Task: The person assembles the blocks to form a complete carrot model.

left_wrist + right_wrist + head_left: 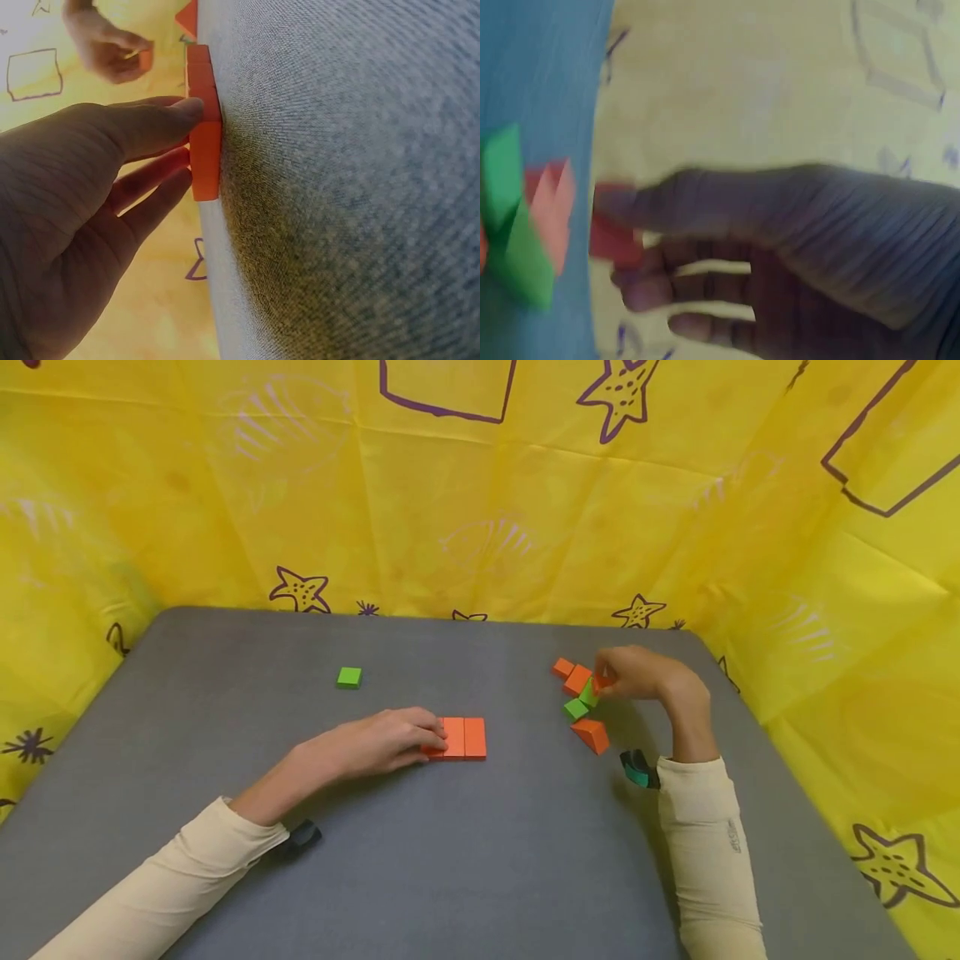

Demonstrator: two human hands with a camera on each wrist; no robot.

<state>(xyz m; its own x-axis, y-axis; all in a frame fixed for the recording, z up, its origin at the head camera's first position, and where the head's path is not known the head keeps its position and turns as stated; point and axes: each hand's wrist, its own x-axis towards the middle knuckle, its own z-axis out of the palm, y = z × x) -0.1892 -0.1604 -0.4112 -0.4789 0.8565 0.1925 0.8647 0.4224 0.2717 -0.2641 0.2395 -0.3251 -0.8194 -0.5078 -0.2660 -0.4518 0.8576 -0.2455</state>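
Observation:
A row of orange blocks point(453, 739), set side by side, lies mid-table. My left hand point(382, 743) rests at its left end, partly covering the leftmost one. In the left wrist view, the thumb lies against the edge of that orange block point(206, 161), and extended fingers touch its top. My right hand point(648, 675) pinches a small orange block point(613, 225) between thumb and fingers, held up beside a loose pile. In that pile are a green wedge point(589, 695), a green cube point(576, 709), an orange wedge point(592, 735) and two orange blocks point(578, 680).
A single green block point(349, 677) lies farther back, left of the row. Yellow patterned cloth point(420, 510) hangs behind and beside the grey table point(465, 860). Dark wrist-worn devices point(640, 769) stick out below both sleeves, close over the tabletop.

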